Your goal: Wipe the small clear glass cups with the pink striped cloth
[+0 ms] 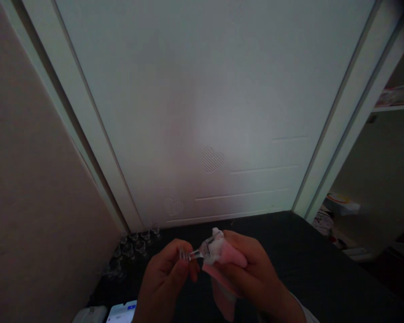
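While the glass (195,254) was pinched by its foot in the left hand (168,272), the cloth (231,254) was held against its bowl by the curled right hand (257,270); from the left hand, its long axis was pointed just above three o'clock.

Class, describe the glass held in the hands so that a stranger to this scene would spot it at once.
Below the heart-patterned white panel is a dark tabletop. Over it, a small clear stemmed glass is tilted sideways between the left hand and a pink cloth in the right hand. Unlike the similar glasses clustered at the left, it alone is held.
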`<control>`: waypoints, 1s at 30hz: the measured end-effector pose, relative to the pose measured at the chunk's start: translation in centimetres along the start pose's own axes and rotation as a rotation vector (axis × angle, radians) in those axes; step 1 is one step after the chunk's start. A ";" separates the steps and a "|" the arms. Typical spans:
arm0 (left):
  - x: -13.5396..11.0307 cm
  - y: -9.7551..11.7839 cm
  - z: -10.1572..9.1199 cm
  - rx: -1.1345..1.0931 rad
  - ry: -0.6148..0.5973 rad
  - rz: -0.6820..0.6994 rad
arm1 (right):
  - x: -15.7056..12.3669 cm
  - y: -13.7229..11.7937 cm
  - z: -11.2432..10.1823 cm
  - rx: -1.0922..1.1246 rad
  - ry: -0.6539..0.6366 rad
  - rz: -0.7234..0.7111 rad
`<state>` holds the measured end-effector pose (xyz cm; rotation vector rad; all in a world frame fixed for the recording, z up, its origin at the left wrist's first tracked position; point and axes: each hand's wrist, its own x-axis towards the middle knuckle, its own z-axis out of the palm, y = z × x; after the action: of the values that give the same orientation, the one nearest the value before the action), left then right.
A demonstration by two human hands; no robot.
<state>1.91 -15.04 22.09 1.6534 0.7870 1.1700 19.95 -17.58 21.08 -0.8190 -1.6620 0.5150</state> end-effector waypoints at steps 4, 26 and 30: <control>0.0 0.1 0.3 -0.028 -0.004 0.009 | -0.1 0.0 -0.2 -0.006 0.012 -0.001; -0.9 1.1 0.8 -0.161 0.116 -0.016 | 0.0 0.3 -0.1 0.175 -0.111 0.108; -0.9 1.3 0.7 -0.178 0.091 -0.007 | -0.1 0.4 -0.1 0.170 -0.115 0.114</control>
<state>2.26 -16.48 22.89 1.4591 0.7219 1.2798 20.18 -17.42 20.79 -0.7734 -1.6564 0.7846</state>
